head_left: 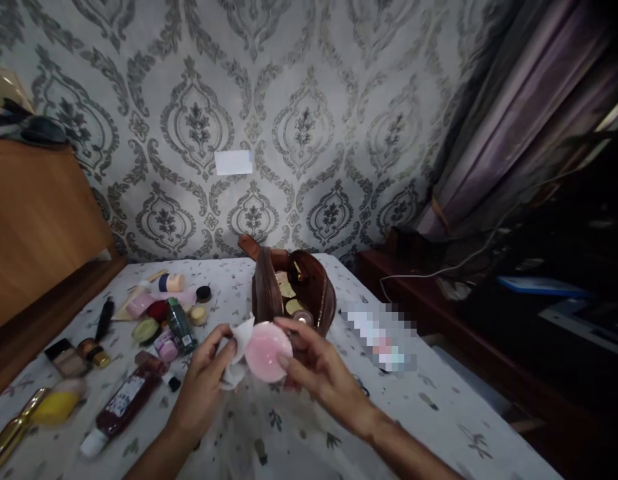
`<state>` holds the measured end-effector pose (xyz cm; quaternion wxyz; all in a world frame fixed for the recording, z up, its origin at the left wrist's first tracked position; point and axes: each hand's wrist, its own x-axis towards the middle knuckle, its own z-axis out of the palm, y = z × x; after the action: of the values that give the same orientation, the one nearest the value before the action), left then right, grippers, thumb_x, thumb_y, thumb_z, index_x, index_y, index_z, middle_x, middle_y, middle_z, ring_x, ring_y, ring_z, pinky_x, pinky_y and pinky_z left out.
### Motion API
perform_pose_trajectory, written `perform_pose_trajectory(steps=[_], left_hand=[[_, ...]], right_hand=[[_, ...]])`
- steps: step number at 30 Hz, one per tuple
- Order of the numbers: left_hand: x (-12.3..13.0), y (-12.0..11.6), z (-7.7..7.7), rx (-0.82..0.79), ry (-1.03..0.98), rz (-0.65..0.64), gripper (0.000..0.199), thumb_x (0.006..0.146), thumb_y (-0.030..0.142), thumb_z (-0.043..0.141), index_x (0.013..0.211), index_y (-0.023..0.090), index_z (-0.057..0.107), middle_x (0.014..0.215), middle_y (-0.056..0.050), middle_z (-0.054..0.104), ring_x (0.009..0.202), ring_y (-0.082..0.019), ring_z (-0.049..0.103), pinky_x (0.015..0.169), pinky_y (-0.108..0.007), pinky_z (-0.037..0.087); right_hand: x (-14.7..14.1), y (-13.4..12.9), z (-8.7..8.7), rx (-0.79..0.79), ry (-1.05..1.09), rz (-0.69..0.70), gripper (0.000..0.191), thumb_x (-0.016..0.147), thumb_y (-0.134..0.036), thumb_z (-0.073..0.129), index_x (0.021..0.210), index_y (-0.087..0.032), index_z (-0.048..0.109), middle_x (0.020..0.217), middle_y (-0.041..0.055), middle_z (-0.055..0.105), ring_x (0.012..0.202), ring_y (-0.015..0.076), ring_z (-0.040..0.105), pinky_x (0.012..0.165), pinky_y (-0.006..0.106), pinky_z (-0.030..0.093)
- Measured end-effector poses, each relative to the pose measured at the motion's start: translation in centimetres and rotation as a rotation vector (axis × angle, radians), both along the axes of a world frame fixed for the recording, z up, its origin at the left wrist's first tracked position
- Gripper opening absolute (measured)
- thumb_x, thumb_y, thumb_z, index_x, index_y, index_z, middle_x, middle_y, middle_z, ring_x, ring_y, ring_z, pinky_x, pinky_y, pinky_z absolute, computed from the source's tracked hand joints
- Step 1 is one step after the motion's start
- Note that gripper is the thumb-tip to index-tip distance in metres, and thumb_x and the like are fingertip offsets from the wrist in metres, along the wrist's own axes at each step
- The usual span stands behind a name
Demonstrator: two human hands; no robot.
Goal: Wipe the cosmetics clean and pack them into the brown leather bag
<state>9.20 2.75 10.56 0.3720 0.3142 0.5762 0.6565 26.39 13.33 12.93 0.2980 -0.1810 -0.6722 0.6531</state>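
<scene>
My right hand (321,367) grips a round pink jar (267,352) by its edge, thumb on the near face and fingers behind. Its glossy pink face is turned toward me. My left hand (206,367) pinches a crumpled white wipe (237,360) close against the jar's left side; whether the two touch I cannot tell. Just beyond my hands stands an open brown toiletry bag (265,293) with several round containers and lids inside. The front of the bag is partly hidden by the jar and my right hand.
Several cosmetics lie on the left, among them a dark green bottle (181,325), a dark red bottle (123,403) with a white cap and a yellow item (56,408). A pixelated patch (381,337) covers something on the right. A wooden cabinet (39,207) stands at far left.
</scene>
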Motion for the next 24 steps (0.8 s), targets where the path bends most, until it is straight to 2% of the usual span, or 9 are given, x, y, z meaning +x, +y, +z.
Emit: perform_pose_trajectory(steps=[3,5,8,11,13,15,18,21,24], left_hand=[[-1.3,2.2,2.4,0.11,0.468,0.023,0.027,0.093,0.034,0.052,0.112,0.022,0.066,0.092,-0.003,0.067,0.08,-0.018,0.062,0.068,-0.026,0.049],[-1.9,4.0,4.0,0.248,0.874,-0.017,0.029,0.095,0.021,0.042,0.107,0.02,0.068,0.097,-0.005,0.067,0.091,-0.019,0.062,0.078,-0.029,0.049],[-1.8,6.8,5.5,0.358,1.425,-0.114,0.033,0.093,0.01,0.038,0.103,0.019,0.068,0.103,-0.008,0.066,0.094,-0.021,0.059,0.074,-0.03,0.05],[-0.4,8.2,5.5,0.365,1.753,-0.179,0.026,0.09,0.007,0.044,0.096,0.018,0.067,0.097,-0.009,0.066,0.089,-0.024,0.056,0.059,-0.029,0.047],[0.7,8.1,4.9,0.428,1.807,-0.158,0.022,0.089,0.006,0.046,0.094,0.017,0.065,0.094,-0.009,0.066,0.085,-0.023,0.056,0.054,-0.028,0.045],[1.4,7.2,3.9,0.522,1.771,-0.101,0.022,0.089,0.004,0.046,0.095,0.015,0.063,0.095,-0.01,0.067,0.086,-0.023,0.057,0.054,-0.028,0.046],[1.7,5.1,2.1,0.628,1.674,-0.055,0.022,0.088,0.004,0.045,0.097,0.013,0.062,0.096,-0.011,0.068,0.093,-0.023,0.06,0.061,-0.028,0.051],[1.8,3.1,0.6,0.642,1.61,-0.065,0.021,0.091,0.008,0.043,0.095,0.014,0.063,0.092,-0.011,0.069,0.093,-0.022,0.062,0.064,-0.027,0.053],[1.8,1.8,-0.7,0.64,1.603,-0.068,0.022,0.093,0.01,0.043,0.089,0.014,0.063,0.086,-0.009,0.071,0.088,-0.02,0.065,0.057,-0.024,0.052]], right_hand=[[0.9,3.7,3.8,0.225,-0.025,-0.132,0.05,0.085,-0.04,0.069,0.131,-0.024,0.055,0.084,0.0019,0.068,0.057,0.0127,0.06,0.05,0.025,0.049],[1.0,6.5,6.3,0.419,-0.106,-0.242,0.049,0.085,-0.041,0.067,0.13,-0.022,0.056,0.078,0.0004,0.066,0.056,0.0141,0.061,0.051,0.026,0.048],[0.1,10.0,9.0,0.811,-0.483,-0.332,0.038,0.088,-0.033,0.059,0.123,-0.018,0.06,0.079,0.0004,0.067,0.061,0.0143,0.062,0.059,0.025,0.046],[-1.7,11.9,10.0,1.125,-0.964,-0.3,0.029,0.09,-0.029,0.054,0.115,-0.017,0.065,0.092,0.0056,0.073,0.083,0.0194,0.068,0.067,0.024,0.044],[-2.7,12.5,9.9,1.23,-1.154,-0.256,0.027,0.093,-0.031,0.051,0.109,-0.017,0.068,0.102,0.0098,0.074,0.094,0.0232,0.069,0.071,0.026,0.045],[-3.6,12.9,9.4,1.269,-1.216,-0.221,0.03,0.095,-0.034,0.047,0.106,-0.017,0.07,0.107,0.0132,0.073,0.1,0.0263,0.068,0.074,0.028,0.046],[-4.7,13.4,8.6,1.29,-1.27,-0.166,0.029,0.093,-0.033,0.05,0.099,-0.015,0.074,0.104,0.0164,0.074,0.099,0.029,0.069,0.075,0.031,0.048],[-5.6,14.0,8.0,1.305,-1.327,-0.104,0.025,0.084,-0.029,0.063,0.1,-0.014,0.075,0.102,0.0181,0.074,0.099,0.031,0.07,0.077,0.033,0.051],[-6.4,14.6,7.5,1.326,-1.348,-0.051,0.033,0.077,-0.027,0.07,0.108,-0.015,0.074,0.105,0.0182,0.074,0.104,0.0312,0.069,0.082,0.034,0.051]])
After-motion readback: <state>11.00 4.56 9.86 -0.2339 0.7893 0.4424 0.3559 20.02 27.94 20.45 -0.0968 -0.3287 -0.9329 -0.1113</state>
